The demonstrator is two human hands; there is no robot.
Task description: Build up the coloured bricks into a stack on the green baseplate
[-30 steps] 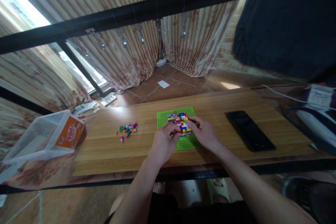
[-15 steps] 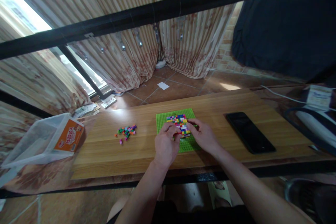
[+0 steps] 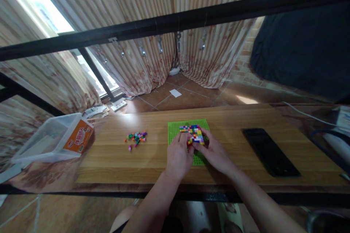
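A block of many small coloured building bricks (image 3: 195,134) sits over the green studded baseplate (image 3: 174,127); whether it is fixed to the plate I cannot tell. My left hand (image 3: 179,153) grips the block's left and near side, its fingers bent and partly covering it. From the right, my right hand (image 3: 214,151) holds the block, with the thumb at the near edge and the fingers along the right side. Left of the plate lies a loose heap of small coloured bricks (image 3: 138,137), with a pink brick (image 3: 129,148) a little apart.
A black phone (image 3: 270,153) lies on the wooden board (image 3: 115,167) at the right. At the left stands a clear plastic bin (image 3: 49,134) with an orange label. A dark metal bar (image 3: 164,25) crosses in front of the curtains. A white cable (image 3: 308,113) runs at the right.
The view has shifted, so everything sits a little lower and further right. My right thumb has come down to the block's near edge, and my right fingers now wrap its right side.
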